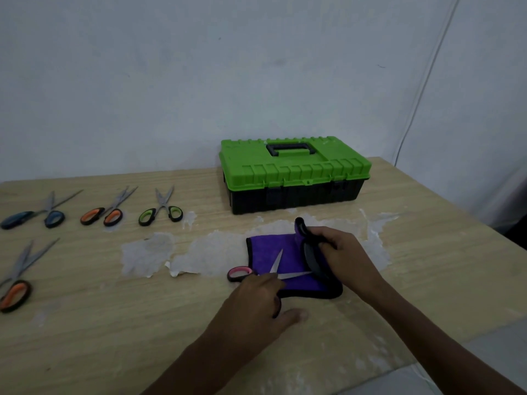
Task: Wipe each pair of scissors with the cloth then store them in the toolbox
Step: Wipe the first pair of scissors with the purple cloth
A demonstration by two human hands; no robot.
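One purple cloth with black edging (265, 253), lying flat, right edge lifted. One pink-handled steel scissors (277, 262), blades open upon it. One green-lidded black plastic toolbox (293, 169), closed, behind. Left, open, well apart: blue-handled scissors (53, 215), orange-handled scissors (112, 214), green-handled scissors (164, 208), second orange-handled scissors (15, 292).

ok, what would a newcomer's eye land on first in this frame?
The bright green toolbox, lid shut, at the back of the table. In front of it, the left hand holds pink-handled scissors open on a purple cloth while the right hand grips its raised edge. At the left lie four more pairs.
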